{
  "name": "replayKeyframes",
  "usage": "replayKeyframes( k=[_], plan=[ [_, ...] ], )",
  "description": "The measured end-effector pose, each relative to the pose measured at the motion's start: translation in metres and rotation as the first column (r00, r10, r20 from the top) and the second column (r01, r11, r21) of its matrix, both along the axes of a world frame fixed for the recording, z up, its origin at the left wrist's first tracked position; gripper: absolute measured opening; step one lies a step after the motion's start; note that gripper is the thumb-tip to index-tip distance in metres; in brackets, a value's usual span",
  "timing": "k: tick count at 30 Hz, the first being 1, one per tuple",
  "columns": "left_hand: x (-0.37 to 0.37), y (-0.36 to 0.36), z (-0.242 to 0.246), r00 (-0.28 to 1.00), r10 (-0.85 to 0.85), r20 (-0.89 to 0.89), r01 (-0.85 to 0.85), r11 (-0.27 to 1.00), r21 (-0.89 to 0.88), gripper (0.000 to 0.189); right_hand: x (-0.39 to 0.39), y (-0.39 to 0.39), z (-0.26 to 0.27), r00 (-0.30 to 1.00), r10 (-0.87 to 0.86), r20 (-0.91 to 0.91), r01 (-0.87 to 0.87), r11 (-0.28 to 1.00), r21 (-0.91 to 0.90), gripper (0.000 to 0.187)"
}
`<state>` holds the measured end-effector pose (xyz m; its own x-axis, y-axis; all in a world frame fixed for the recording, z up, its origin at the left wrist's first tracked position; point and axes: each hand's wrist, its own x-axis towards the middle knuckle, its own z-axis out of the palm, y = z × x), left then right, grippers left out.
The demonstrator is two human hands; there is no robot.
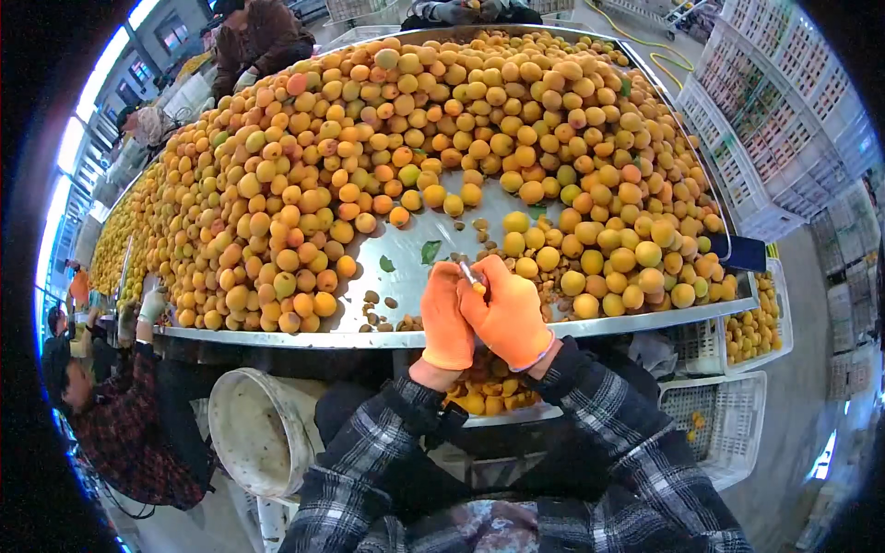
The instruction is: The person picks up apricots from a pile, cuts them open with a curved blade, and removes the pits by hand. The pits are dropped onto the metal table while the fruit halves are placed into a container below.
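Note:
Both my hands wear orange gloves and meet above the near edge of the metal table (pixel 394 242). My right hand (pixel 508 311) is closed around a small metal tool (pixel 471 275), with a bit of orange fruit flesh by it. My left hand (pixel 446 318) is curled against the right; whatever lies in its fingers is hidden. A large heap of apricots (pixel 415 110) covers much of the table. Brown apricot stones (pixel 373 314) lie scattered near my hands, with green leaves (pixel 430 251) beyond. Below my wrists, split apricots (pixel 491 394) fill a crate, partly hidden by my arms.
A white bucket (pixel 259 428) stands left of my knees. At the right are a crate with a few fruit pieces (pixel 719 428), a crate of apricots (pixel 753 325) and stacked white crates (pixel 767 138). A co-worker in a checked shirt (pixel 131 422) sits at left; others work beyond.

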<state>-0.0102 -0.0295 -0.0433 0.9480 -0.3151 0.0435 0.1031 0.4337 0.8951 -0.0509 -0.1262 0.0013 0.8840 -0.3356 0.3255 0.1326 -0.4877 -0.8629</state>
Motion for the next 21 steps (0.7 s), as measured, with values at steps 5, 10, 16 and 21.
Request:
replayKeyframes(
  k=[5, 10, 16, 21],
  plan=[
    [0.015, 0.014, -0.023, 0.955, -0.169, -0.244, 0.155, 0.985, -0.076, 0.027, -0.001, -0.007, -0.004, 0.999, 0.053, 0.004, -0.052, 0.986, -0.159, 0.024],
    [0.014, 0.014, 0.004, 0.702, -0.242, -0.669, 0.173, 0.97, -0.169, 0.026, 0.003, -0.009, -0.007, 0.987, 0.134, 0.089, -0.106, 0.959, -0.261, 0.023],
    [0.014, 0.009, 0.028, 0.835, -0.113, -0.539, 0.21, 0.97, 0.121, 0.045, 0.014, -0.012, -0.013, 0.987, 0.107, -0.12, -0.058, 0.932, 0.357, 0.022],
    [0.016, 0.02, 0.041, 0.776, -0.293, -0.558, 0.351, 0.937, -0.003, 0.052, 0.021, -0.022, -0.019, 0.991, 0.115, -0.07, -0.071, 0.886, 0.459, 0.027]
  ],
)
